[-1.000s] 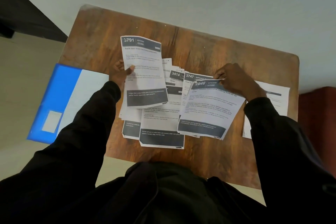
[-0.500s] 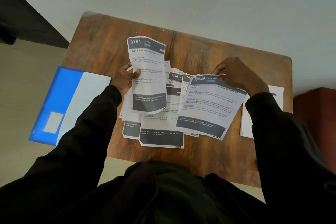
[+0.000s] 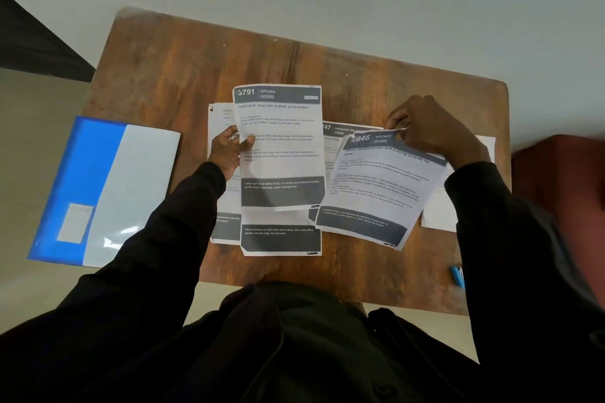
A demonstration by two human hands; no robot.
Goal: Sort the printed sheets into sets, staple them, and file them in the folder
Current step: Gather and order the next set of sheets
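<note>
My left hand (image 3: 226,150) pinches the left edge of a printed sheet headed 3791 KITCHEN (image 3: 281,154), held up over the pile. My right hand (image 3: 429,131) grips the top edge of a second KITCHEN sheet (image 3: 376,193), tilted, its lower end over the table. Under both lies a loose pile of printed sheets (image 3: 281,239) on the wooden table (image 3: 183,75). A blue and white folder (image 3: 104,190) lies shut at the table's left edge, overhanging it.
One more white sheet (image 3: 438,213) lies at the right, partly behind my right sleeve. A small blue object (image 3: 457,275) shows near the table's front right, by my sleeve. A dark red surface (image 3: 563,180) stands right of the table.
The 3791 sheet in my left hand has shifted right and straightened, now covering more of the pile. The view has moved closer. My right hand keeps its grip on the other sheet.
</note>
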